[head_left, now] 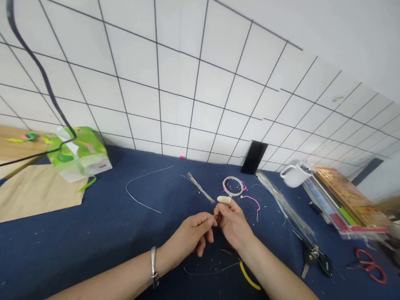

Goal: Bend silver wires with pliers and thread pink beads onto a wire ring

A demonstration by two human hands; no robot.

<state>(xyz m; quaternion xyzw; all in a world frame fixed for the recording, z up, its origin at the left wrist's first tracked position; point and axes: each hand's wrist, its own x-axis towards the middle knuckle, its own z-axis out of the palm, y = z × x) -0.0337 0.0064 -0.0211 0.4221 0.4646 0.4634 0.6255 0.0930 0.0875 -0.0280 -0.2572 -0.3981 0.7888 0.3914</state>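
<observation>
My left hand and my right hand meet above the dark blue cloth, both closed in a pinch. Between their fingertips runs a thin wire, mostly hidden by the fingers. A white cover sits on one finger of my right hand. Just beyond my hands lie a short bundle of wires and a round, clear-rimmed dish with small pink bits inside. A pink strand curls to the right of the dish. Yellow-handled pliers lie partly beneath my right forearm.
At left are a curved loose wire, a green tissue pack and a tan sheet. Rightward lie long wires, keys, red scissors, a white mug and stacked books. A black slab leans on the wall.
</observation>
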